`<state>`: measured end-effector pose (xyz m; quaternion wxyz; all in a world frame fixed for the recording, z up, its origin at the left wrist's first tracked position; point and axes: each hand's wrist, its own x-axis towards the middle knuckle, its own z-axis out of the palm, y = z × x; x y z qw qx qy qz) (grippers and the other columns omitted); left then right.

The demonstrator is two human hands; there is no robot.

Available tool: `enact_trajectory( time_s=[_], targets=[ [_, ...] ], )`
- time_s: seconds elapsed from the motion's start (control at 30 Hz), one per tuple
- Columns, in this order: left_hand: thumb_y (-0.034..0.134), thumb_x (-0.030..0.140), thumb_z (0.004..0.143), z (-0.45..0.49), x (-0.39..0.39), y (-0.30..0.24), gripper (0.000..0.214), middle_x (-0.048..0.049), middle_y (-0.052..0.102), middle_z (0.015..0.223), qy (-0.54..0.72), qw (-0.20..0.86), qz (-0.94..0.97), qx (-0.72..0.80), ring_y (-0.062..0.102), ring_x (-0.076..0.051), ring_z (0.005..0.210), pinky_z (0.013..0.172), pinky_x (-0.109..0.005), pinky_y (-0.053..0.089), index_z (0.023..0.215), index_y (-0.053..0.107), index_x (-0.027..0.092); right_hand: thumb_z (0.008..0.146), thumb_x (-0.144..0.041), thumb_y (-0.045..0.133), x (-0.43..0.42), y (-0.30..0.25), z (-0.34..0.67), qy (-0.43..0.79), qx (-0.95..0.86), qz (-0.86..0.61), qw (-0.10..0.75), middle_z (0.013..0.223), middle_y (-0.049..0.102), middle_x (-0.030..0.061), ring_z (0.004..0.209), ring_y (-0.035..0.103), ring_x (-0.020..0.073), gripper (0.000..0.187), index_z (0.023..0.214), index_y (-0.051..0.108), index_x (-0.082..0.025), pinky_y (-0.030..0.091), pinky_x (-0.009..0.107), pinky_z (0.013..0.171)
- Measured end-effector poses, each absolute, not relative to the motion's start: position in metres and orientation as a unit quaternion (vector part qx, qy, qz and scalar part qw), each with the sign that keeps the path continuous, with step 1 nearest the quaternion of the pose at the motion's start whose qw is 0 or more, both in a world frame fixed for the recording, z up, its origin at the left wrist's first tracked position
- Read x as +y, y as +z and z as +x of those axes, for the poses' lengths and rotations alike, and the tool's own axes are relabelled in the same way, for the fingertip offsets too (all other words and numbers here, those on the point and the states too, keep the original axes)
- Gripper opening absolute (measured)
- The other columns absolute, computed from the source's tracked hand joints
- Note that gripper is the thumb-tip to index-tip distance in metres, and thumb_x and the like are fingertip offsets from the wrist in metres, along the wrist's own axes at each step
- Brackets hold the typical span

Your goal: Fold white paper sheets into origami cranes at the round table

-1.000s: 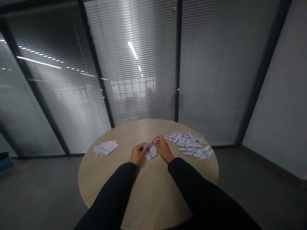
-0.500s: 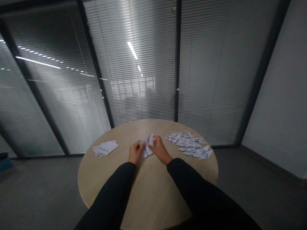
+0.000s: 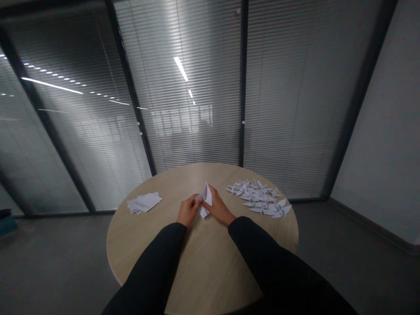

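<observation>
A partly folded sheet of white paper [image 3: 208, 195] is held between my two hands over the middle of the round table. My left hand [image 3: 188, 211] pinches its left side, the fingertips closed on the edge. On the other side, my right hand [image 3: 219, 206] grips the paper with the thumb in front and the fingers behind it. One point of the paper sticks up above the hands, and another part hangs below them. The fingers cover some of its folds.
Loose white paper sheets [image 3: 144, 203], some printed, lie at the left of the round wooden table [image 3: 197, 267]. Several folded paper cranes [image 3: 259, 197] are heaped at the right. Glass partitions with blinds [image 3: 197, 144] stand behind the table.
The paper has been folded narrower and its printed face has mostly turned out of sight. My right hand has closed further around it; the left stays nearly in place.
</observation>
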<state>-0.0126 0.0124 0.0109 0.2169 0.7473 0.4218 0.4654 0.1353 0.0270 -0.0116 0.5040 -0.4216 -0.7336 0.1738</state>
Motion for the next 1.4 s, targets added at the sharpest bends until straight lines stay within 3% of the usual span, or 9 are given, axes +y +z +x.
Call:
enact_trajectory(
  time_s=[0.4, 0.8, 0.93, 1.03, 1.17, 1.27, 1.4],
  targets=[
    [0.050, 0.044, 0.078, -0.0120, 0.0127, 0.0129, 0.039, -0.0016, 0.060, 0.064, 0.498, 0.255, 0.718, 0.414, 0.048, -0.012, 0.056, 0.053, -0.021, 0.036, 0.094, 0.066, 0.012, 0.074, -0.015, 0.047, 0.0305, -0.0149, 0.1372, 0.156, -0.725, -0.430, 0.515, 0.134, 0.034, 0.0153, 0.128, 0.032, 0.0232, 0.070, 0.138, 0.019, -0.016, 0.029, 0.044, 0.104],
    [0.045, 0.040, 0.081, -0.0113, 0.0116, 0.0133, 0.037, -0.0013, 0.061, 0.068, 0.489, 0.238, 0.734, 0.406, 0.048, -0.012, 0.057, 0.055, -0.021, 0.036, 0.098, 0.064, 0.012, 0.073, -0.016, 0.046, 0.0296, -0.0135, 0.1365, 0.161, -0.727, -0.430, 0.511, 0.138, 0.028, 0.0156, 0.130, 0.027, 0.0233, 0.073, 0.139, 0.015, -0.014, 0.029, 0.043, 0.104],
    [0.045, 0.040, 0.081, -0.0123, 0.0133, 0.0122, 0.037, -0.0017, 0.062, 0.068, 0.488, 0.230, 0.734, 0.413, 0.051, -0.013, 0.057, 0.056, -0.021, 0.037, 0.096, 0.064, 0.013, 0.071, -0.012, 0.046, 0.0286, -0.0124, 0.1374, 0.156, -0.722, -0.429, 0.520, 0.134, 0.033, 0.0148, 0.122, 0.038, 0.0236, 0.077, 0.140, 0.013, -0.017, 0.035, 0.043, 0.099],
    [0.044, 0.040, 0.082, -0.0138, 0.0146, 0.0119, 0.037, -0.0024, 0.063, 0.069, 0.493, 0.218, 0.727, 0.425, 0.051, -0.013, 0.057, 0.056, -0.021, 0.037, 0.095, 0.064, 0.012, 0.069, -0.008, 0.045, 0.0284, -0.0110, 0.1398, 0.160, -0.714, -0.431, 0.528, 0.119, 0.044, 0.0125, 0.103, 0.051, 0.0200, 0.081, 0.141, 0.010, -0.019, 0.042, 0.040, 0.091],
    [0.045, 0.040, 0.081, -0.0157, 0.0153, 0.0122, 0.035, -0.0013, 0.062, 0.065, 0.500, 0.196, 0.718, 0.443, 0.050, -0.013, 0.055, 0.054, -0.021, 0.037, 0.093, 0.065, 0.013, 0.072, -0.011, 0.047, 0.0285, -0.0089, 0.1414, 0.155, -0.703, -0.424, 0.549, 0.107, 0.047, 0.0069, 0.091, 0.053, 0.0159, 0.071, 0.137, 0.023, -0.026, 0.048, 0.036, 0.082],
    [0.045, 0.040, 0.081, -0.0163, 0.0149, 0.0122, 0.035, 0.0000, 0.059, 0.060, 0.494, 0.172, 0.722, 0.452, 0.048, -0.012, 0.053, 0.053, -0.021, 0.035, 0.092, 0.066, 0.014, 0.073, -0.019, 0.053, 0.0279, -0.0080, 0.1396, 0.142, -0.694, -0.427, 0.562, 0.107, 0.046, 0.0075, 0.095, 0.052, 0.0180, 0.057, 0.128, 0.034, -0.024, 0.048, 0.037, 0.081],
    [0.044, 0.038, 0.082, -0.0152, 0.0121, 0.0129, 0.035, -0.0014, 0.063, 0.065, 0.483, 0.168, 0.736, 0.444, 0.051, -0.013, 0.054, 0.055, -0.021, 0.036, 0.097, 0.065, 0.015, 0.072, -0.028, 0.060, 0.0245, -0.0069, 0.1366, 0.135, -0.693, -0.437, 0.557, 0.110, 0.044, 0.0093, 0.100, 0.050, 0.0205, 0.058, 0.125, 0.036, -0.021, 0.046, 0.040, 0.086]
  ],
)
